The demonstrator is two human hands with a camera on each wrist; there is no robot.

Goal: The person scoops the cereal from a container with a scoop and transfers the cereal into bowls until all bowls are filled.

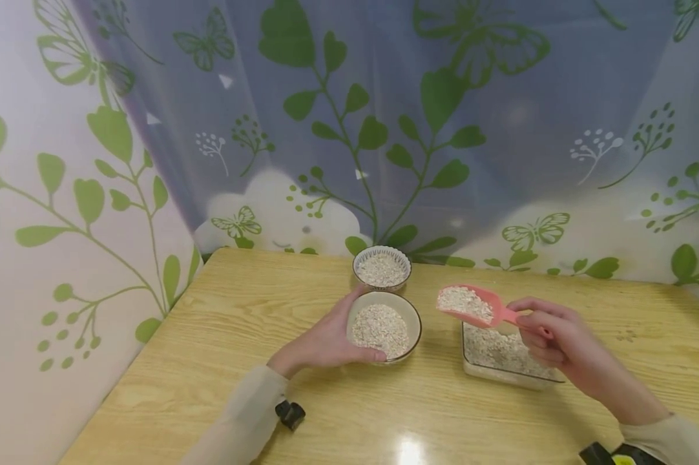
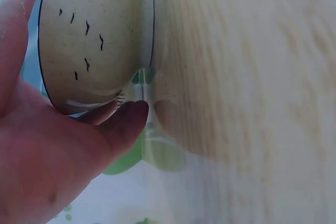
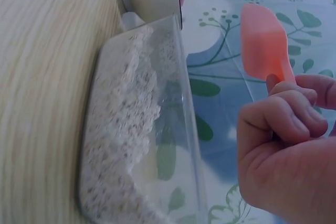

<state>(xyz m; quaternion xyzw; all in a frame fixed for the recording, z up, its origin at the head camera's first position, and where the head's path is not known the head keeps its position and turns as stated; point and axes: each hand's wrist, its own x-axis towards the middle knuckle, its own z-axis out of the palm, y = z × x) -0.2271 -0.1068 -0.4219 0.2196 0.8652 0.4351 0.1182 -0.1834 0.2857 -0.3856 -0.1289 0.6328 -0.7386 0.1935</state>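
Observation:
My left hand (image 1: 336, 332) holds a cream bowl (image 1: 415, 323) by its side, thumb at the near rim and fingers round the far side. Rolled oats (image 1: 380, 330) partly fill this bowl. Dark brush marks and a red stamp show on its outside in the left wrist view. My right hand (image 1: 564, 342) grips the handle of a pink scoop (image 1: 489, 298) heaped with oats, raised above a clear rectangular container (image 1: 512, 376). More oats (image 3: 118, 129) lie in that container, banked up against one side in the right wrist view.
Behind the cream bowl, close to it, stands a smaller patterned bowl (image 1: 359, 274) that also holds oats. The wooden table (image 1: 233, 303) ends at the back against a curtain (image 1: 338, 194) printed with leaves and butterflies.

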